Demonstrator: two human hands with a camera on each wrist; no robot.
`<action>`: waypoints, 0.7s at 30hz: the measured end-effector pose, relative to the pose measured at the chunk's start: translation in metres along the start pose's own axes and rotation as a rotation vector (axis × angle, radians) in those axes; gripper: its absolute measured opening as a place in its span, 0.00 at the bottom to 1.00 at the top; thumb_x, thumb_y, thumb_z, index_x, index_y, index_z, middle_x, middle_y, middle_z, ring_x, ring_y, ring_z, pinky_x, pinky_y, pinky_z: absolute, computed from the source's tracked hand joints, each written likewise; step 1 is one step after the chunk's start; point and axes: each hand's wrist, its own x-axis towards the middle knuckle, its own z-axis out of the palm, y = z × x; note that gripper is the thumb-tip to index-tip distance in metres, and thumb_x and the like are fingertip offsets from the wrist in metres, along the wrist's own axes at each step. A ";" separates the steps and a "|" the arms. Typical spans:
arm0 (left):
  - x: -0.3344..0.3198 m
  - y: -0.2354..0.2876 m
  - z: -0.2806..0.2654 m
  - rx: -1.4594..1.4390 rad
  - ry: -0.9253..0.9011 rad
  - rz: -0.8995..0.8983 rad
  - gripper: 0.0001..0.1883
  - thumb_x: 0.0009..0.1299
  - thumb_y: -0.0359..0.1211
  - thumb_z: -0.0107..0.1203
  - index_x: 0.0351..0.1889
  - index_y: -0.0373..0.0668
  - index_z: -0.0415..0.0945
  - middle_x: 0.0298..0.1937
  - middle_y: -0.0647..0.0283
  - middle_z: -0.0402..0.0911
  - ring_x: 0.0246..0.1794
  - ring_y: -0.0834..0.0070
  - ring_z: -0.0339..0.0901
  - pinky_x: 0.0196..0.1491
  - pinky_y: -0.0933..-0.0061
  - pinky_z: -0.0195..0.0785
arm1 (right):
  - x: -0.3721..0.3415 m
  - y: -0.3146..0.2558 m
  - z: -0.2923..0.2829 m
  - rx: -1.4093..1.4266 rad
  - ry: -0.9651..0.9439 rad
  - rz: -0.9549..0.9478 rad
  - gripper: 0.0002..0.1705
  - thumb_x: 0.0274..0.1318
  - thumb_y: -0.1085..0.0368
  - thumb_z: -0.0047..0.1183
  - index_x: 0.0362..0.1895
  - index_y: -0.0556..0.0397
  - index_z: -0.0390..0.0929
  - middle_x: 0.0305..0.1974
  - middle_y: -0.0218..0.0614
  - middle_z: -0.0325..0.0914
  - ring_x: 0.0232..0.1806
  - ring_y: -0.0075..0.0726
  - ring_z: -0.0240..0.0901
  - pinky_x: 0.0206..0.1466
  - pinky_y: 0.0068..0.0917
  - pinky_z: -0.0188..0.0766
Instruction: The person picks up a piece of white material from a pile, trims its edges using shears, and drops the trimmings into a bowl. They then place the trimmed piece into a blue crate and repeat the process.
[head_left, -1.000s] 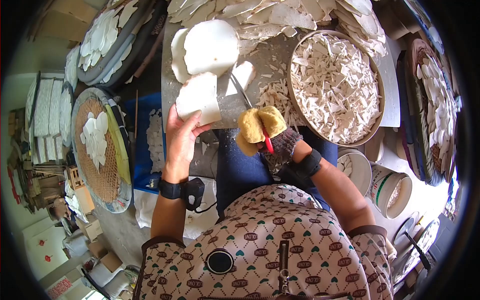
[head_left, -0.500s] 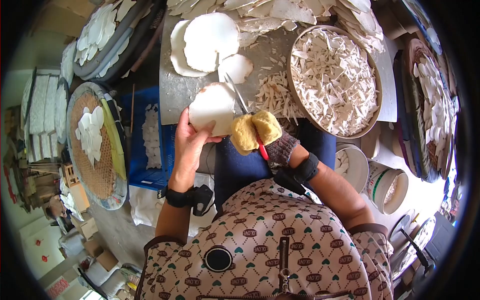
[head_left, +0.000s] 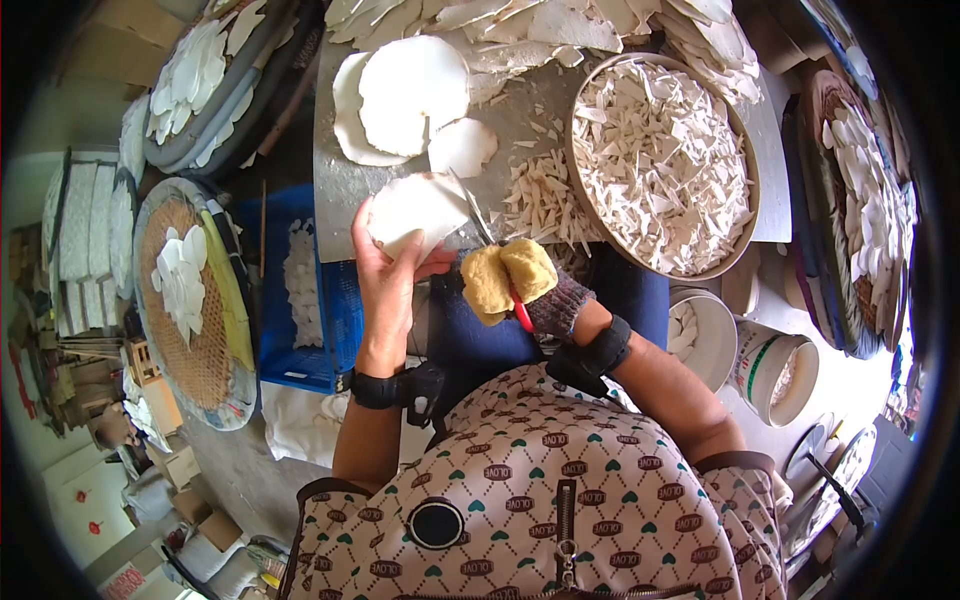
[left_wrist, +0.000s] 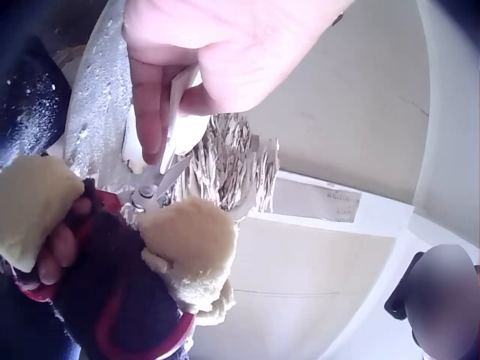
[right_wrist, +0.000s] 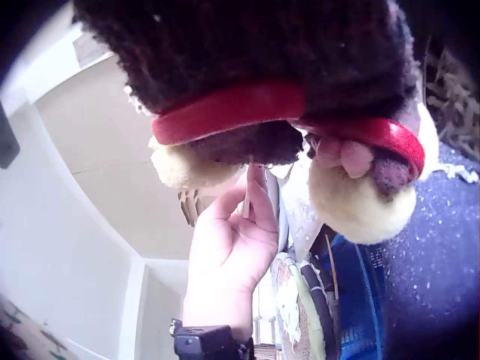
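Observation:
My bare left hand (head_left: 388,290) pinches a thin, flat white piece (head_left: 418,205) with a rounded edge, thumb on its near face. The piece is held tilted over the front edge of the metal table (head_left: 335,200). My right hand, in a dark knitted glove (head_left: 565,305) with yellow foam pads (head_left: 510,278), grips red-handled scissors (head_left: 475,210). Their blades point up at the piece's right edge. In the left wrist view, the scissors' pivot (left_wrist: 148,191) lies just below the piece and the blades stand apart. Larger white discs (head_left: 415,95) and a smaller one (head_left: 463,147) lie beyond.
A round tray (head_left: 757,190) full of white scraps stands on the table's right, with loose scraps (head_left: 548,195) beside it. Piled flat pieces (head_left: 540,30) line the back. A blue crate (head_left: 335,330) stands left, near a woven tray (head_left: 165,310). Buckets (head_left: 775,370) stand right.
My left hand has brought the white piece right, to the scissors, and tilted it. The scissors have shifted slightly left and no longer overlap the small disc as much.

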 end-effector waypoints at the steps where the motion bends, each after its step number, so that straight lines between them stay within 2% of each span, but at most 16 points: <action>1: 0.002 0.002 -0.002 0.004 -0.033 -0.028 0.34 0.67 0.26 0.50 0.67 0.50 0.44 0.44 0.52 0.75 0.31 0.65 0.80 0.31 0.73 0.77 | 0.002 0.001 -0.002 -0.072 0.000 -0.048 0.22 0.38 0.58 0.63 0.42 0.47 0.75 0.37 0.34 0.77 0.39 0.41 0.74 0.41 0.32 0.69; 2: 0.004 0.003 -0.005 0.003 -0.052 -0.043 0.34 0.68 0.25 0.48 0.67 0.48 0.41 0.44 0.51 0.74 0.30 0.67 0.80 0.32 0.75 0.77 | 0.004 -0.004 0.000 -0.155 0.034 -0.110 0.22 0.38 0.58 0.63 0.42 0.47 0.75 0.36 0.34 0.78 0.39 0.41 0.74 0.40 0.32 0.69; 4: 0.005 -0.001 -0.001 -0.021 0.037 0.050 0.35 0.68 0.25 0.49 0.68 0.49 0.40 0.45 0.51 0.74 0.30 0.68 0.80 0.32 0.75 0.77 | 0.002 -0.018 -0.002 -0.154 0.001 0.041 0.21 0.38 0.58 0.62 0.41 0.48 0.75 0.36 0.35 0.77 0.38 0.41 0.74 0.41 0.32 0.70; 5: 0.005 -0.005 0.003 -0.035 0.083 0.094 0.35 0.68 0.25 0.49 0.68 0.49 0.40 0.45 0.51 0.74 0.30 0.68 0.80 0.32 0.75 0.77 | 0.002 -0.019 -0.001 -0.133 0.021 -0.004 0.22 0.39 0.58 0.62 0.42 0.48 0.75 0.36 0.35 0.77 0.39 0.42 0.74 0.41 0.31 0.70; 6: 0.006 -0.012 0.004 -0.073 0.159 0.112 0.34 0.68 0.25 0.49 0.68 0.48 0.42 0.46 0.51 0.74 0.31 0.68 0.80 0.32 0.75 0.78 | 0.001 -0.019 0.000 -0.112 0.039 -0.049 0.22 0.39 0.58 0.61 0.42 0.48 0.75 0.36 0.36 0.77 0.39 0.42 0.74 0.42 0.31 0.70; 9: 0.009 -0.021 0.009 -0.177 0.230 0.152 0.32 0.66 0.24 0.51 0.66 0.49 0.49 0.49 0.53 0.73 0.33 0.67 0.80 0.34 0.73 0.79 | -0.004 -0.020 -0.001 -0.130 0.060 -0.036 0.23 0.40 0.56 0.61 0.44 0.48 0.74 0.38 0.37 0.77 0.40 0.43 0.73 0.45 0.31 0.71; 13: 0.018 -0.012 -0.001 -0.128 0.119 0.083 0.33 0.65 0.24 0.52 0.67 0.47 0.49 0.49 0.53 0.73 0.32 0.70 0.79 0.33 0.74 0.79 | -0.008 0.001 0.000 0.079 0.054 0.092 0.25 0.38 0.57 0.63 0.44 0.49 0.74 0.39 0.37 0.77 0.40 0.40 0.74 0.45 0.30 0.71; 16: 0.021 -0.004 -0.011 -0.089 0.009 -0.055 0.35 0.64 0.24 0.54 0.67 0.47 0.51 0.49 0.55 0.73 0.33 0.71 0.79 0.34 0.74 0.79 | 0.001 -0.007 -0.009 0.144 -0.024 0.161 0.26 0.36 0.58 0.65 0.44 0.49 0.75 0.38 0.37 0.77 0.40 0.39 0.74 0.44 0.29 0.71; 17: 0.021 -0.005 -0.012 -0.099 0.019 -0.044 0.34 0.64 0.24 0.54 0.67 0.47 0.51 0.50 0.55 0.73 0.35 0.71 0.79 0.34 0.75 0.79 | 0.004 -0.013 -0.012 0.145 -0.062 0.184 0.26 0.35 0.59 0.65 0.44 0.49 0.75 0.38 0.37 0.77 0.40 0.38 0.74 0.44 0.29 0.71; 19: 0.022 -0.008 -0.012 -0.120 0.033 -0.019 0.33 0.64 0.24 0.54 0.66 0.46 0.52 0.51 0.56 0.72 0.38 0.72 0.78 0.35 0.76 0.78 | 0.004 -0.021 -0.011 0.096 -0.054 0.129 0.20 0.43 0.60 0.60 0.43 0.52 0.75 0.39 0.37 0.77 0.41 0.35 0.74 0.45 0.28 0.71; 20: 0.021 -0.012 -0.009 -0.146 0.086 0.038 0.33 0.64 0.24 0.54 0.66 0.46 0.52 0.52 0.56 0.71 0.40 0.72 0.77 0.35 0.76 0.78 | 0.003 -0.025 -0.011 0.037 -0.058 0.079 0.17 0.51 0.62 0.55 0.44 0.54 0.74 0.41 0.37 0.77 0.43 0.31 0.73 0.47 0.26 0.70; 21: 0.019 -0.019 -0.005 -0.173 0.139 0.095 0.33 0.64 0.24 0.54 0.66 0.46 0.53 0.53 0.57 0.71 0.42 0.72 0.77 0.35 0.76 0.78 | 0.002 -0.022 -0.010 0.007 -0.058 0.071 0.15 0.53 0.62 0.53 0.45 0.55 0.74 0.42 0.36 0.76 0.43 0.30 0.73 0.48 0.26 0.69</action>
